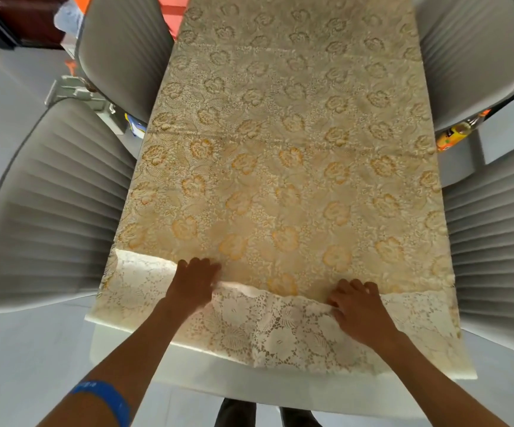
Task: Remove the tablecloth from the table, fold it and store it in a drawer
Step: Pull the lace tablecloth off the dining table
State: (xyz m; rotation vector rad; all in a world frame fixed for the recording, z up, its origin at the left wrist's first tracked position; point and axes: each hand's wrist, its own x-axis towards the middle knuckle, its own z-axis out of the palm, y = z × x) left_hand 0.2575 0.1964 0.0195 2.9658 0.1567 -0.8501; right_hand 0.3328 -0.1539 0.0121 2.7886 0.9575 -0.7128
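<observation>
Both forearms reach in from the near edge, the left one wearing a blue wristband [104, 399]. Fingers of the left hand [195, 280] lie fairly straight and close together, pressing down on the tablecloth [280, 149] at the line where its near strip is turned back. Fingers of the right hand [355, 306] curl with knuckles raised over the same folded edge; whether they pinch the cloth or only press it I cannot tell. Under both hands the turned-back strip shows pale lace, while the rest of the cloth, cream with golden flowers, lies spread along the white table [188, 374]. Four grey ribbed chairs stand at the sides, two on the left [52, 204] and two on the right [495, 235]. An orange bottle [455, 134] shows between the right-hand chairs.
</observation>
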